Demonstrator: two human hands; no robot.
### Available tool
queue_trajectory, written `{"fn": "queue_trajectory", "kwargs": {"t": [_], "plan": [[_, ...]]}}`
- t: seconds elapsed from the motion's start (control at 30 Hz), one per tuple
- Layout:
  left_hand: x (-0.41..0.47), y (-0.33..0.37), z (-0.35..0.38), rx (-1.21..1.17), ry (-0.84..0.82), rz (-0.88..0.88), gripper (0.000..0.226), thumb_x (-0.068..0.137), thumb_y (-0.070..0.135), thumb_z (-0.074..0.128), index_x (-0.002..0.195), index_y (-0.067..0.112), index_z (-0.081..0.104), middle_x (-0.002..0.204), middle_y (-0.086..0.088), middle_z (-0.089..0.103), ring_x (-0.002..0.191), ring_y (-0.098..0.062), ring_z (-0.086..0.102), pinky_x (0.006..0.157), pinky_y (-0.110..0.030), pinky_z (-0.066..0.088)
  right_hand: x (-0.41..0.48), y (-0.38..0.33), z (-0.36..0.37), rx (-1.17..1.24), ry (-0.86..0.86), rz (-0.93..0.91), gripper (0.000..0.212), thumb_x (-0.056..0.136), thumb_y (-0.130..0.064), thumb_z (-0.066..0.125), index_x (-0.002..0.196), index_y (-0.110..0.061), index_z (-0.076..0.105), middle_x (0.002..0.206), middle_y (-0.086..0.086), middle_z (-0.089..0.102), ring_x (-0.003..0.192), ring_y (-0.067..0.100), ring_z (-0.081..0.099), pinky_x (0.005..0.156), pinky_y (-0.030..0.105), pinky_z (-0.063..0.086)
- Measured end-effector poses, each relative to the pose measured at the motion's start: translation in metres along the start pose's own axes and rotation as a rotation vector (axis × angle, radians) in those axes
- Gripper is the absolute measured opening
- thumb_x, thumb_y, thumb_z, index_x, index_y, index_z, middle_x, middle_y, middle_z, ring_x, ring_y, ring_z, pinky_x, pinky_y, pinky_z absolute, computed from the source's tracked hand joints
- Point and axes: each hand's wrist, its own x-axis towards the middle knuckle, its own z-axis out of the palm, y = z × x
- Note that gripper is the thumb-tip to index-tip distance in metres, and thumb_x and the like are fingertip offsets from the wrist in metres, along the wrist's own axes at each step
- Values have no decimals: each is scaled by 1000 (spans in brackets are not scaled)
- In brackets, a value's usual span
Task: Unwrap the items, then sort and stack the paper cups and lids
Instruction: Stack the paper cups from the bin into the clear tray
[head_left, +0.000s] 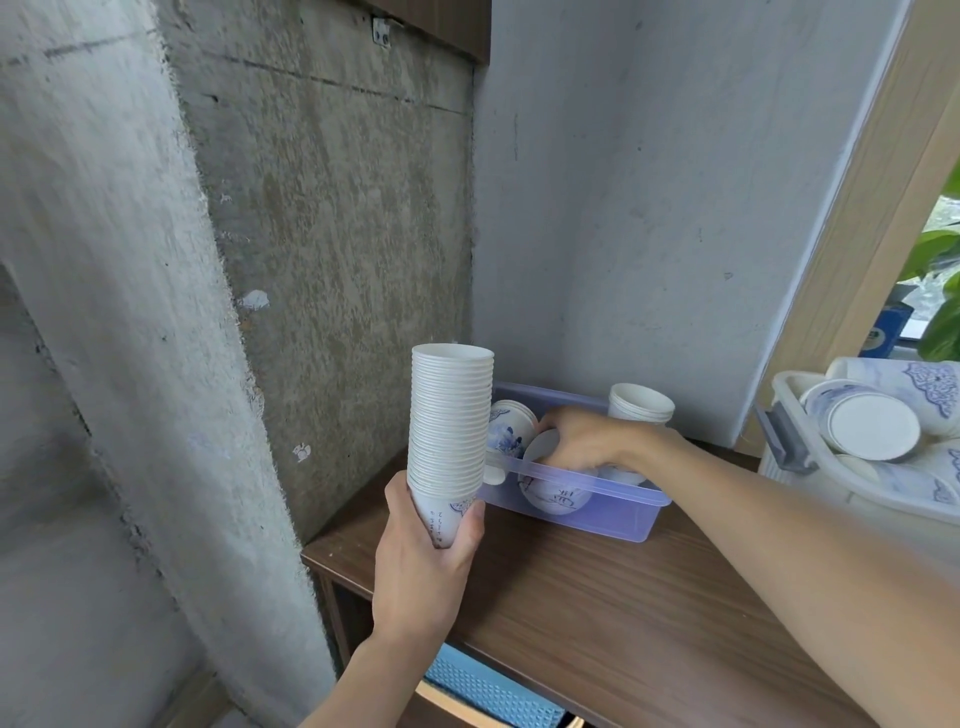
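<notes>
White paper cups, nested into a tall stack (451, 415), stand upright at the centre of the frame. The left hand (426, 561) grips the stack round its lowest cup, which carries blue print, with thumb and fingers curled about it. The stack is held in the air in front of the left end of a translucent lilac plastic bin (613, 512).

The bin sits on a dark wood-grain cabinet top (597, 597), close to the corner of a rough grey concrete wall (322, 234). The right hand (582, 439) reaches into the bin from the right, its fingers curled over a single white paper cup lying on its side (541, 448). Left of that cup lies a blue-flowered paper cup (506, 431), and a cup with dark lettering (556, 499) lies against the front wall. A short stack of plain white cups (640, 402) stands upright at the back right of the bin.

At the right edge of the frame a white plastic tub (883, 491) holds more blue-patterned paper cups (872, 426) lying on their sides. Below the cabinet top, at the bottom centre, a blue woven basket (488, 691) shows. Green leaves (935, 260) show at the upper right.
</notes>
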Motion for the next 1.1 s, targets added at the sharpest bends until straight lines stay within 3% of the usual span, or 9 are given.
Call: {"fn": "queue_trajectory", "kwargs": {"t": [0.13, 0.27, 0.4, 0.57, 0.67, 0.8, 0.87, 0.93, 1.1], "plan": [[0, -3, 1, -12, 3, -4, 53, 79, 54, 65, 112, 42, 25, 102, 8, 59, 85, -6, 60, 66, -20, 43, -2, -2, -5, -20, -64, -49, 57, 77, -32, 76, 125, -20, 48, 112, -6, 55, 100, 13, 53, 78, 23, 40], [0, -4, 1, -18, -1, 12, 54, 79, 56, 64, 113, 39, 27, 102, 7, 60, 85, -9, 61, 66, -21, 43, 0, 0, -6, -31, -41, -73, 41, 76, -29, 74, 107, -23, 46, 93, -12, 54, 85, 8, 54, 63, 19, 39], [-1, -3, 1, -18, -1, 23, 52, 81, 51, 66, 113, 38, 27, 99, 8, 59, 82, -5, 59, 65, -22, 42, 1, 1, -2, 9, 70, -119, 48, 74, -27, 75, 112, -18, 46, 107, 2, 56, 98, 22, 57, 80, 34, 49], [0, -3, 1, -8, -3, 22, 52, 82, 48, 68, 112, 38, 27, 99, 9, 59, 82, -4, 59, 64, -20, 43, -1, 4, -5, -32, 53, -171, 56, 75, -29, 74, 125, -17, 53, 118, -1, 58, 106, 19, 56, 91, 32, 48], [0, -2, 1, -4, 5, 39, 50, 82, 49, 67, 109, 39, 27, 97, 10, 58, 81, -6, 59, 67, -27, 46, -13, 3, -5, 63, 215, -215, 53, 73, -33, 78, 120, -17, 58, 115, -3, 61, 104, 17, 58, 90, 31, 48], [0, -1, 1, 6, -12, 40, 51, 84, 46, 68, 112, 36, 27, 99, 9, 56, 81, 0, 57, 61, -15, 42, -42, -4, -12, 192, 475, -306, 42, 74, -31, 78, 109, -20, 56, 102, -2, 62, 92, 17, 59, 81, 29, 47], [-1, 0, 0, 2, -27, 39, 51, 85, 45, 68, 114, 34, 27, 102, 7, 56, 81, 0, 56, 60, -13, 40, -65, -5, -17, 261, 561, -331, 37, 77, -27, 77, 106, -19, 56, 93, -10, 59, 82, 8, 56, 74, 19, 44], [-1, 0, -1, -7, -36, 42, 51, 86, 44, 68, 115, 32, 28, 103, 6, 56, 82, -2, 56, 61, -17, 42, -90, -4, -20, 306, 594, -326, 34, 78, -23, 77, 106, -18, 57, 87, -15, 57, 77, 3, 55, 68, 11, 41], [-4, 8, -3, -40, -49, 25, 50, 87, 41, 69, 113, 32, 28, 97, 10, 54, 83, -11, 58, 68, -28, 46, -154, 16, -18, 294, 629, -255, 29, 80, -24, 75, 104, -22, 59, 92, -13, 62, 81, 2, 58, 70, 12, 43]]}}
